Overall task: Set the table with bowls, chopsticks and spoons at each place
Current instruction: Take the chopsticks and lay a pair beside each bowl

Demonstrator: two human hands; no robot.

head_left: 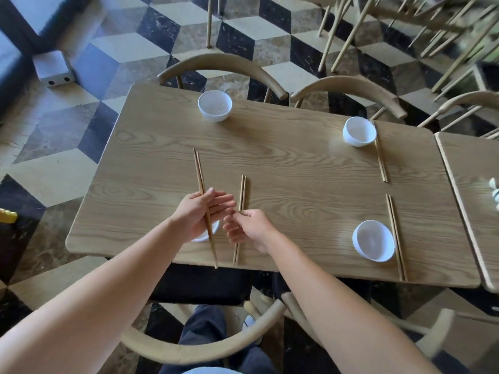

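Observation:
My left hand [201, 213] grips a pair of wooden chopsticks [199, 174] above the near left place, tips pointing away. Under that hand a white bowl [205, 237] is mostly hidden. My right hand [248, 228] hovers over a second chopstick pair [242, 190] lying flat on the wooden table [297, 179], fingers loosely curled, holding nothing. White bowls stand at the far left [214, 105], the far right [359, 130] and the near right [373, 244]. A chopstick pair lies beside the far right bowl [380, 155] and another beside the near right bowl [396, 236].
Curved wooden chair backs ring the table: two at the far side [224, 66] [348, 87] and one near me [189, 352]. A second table [475, 190] adjoins on the right with small white items [494, 194] at the frame's edge. The floor is checkered tile.

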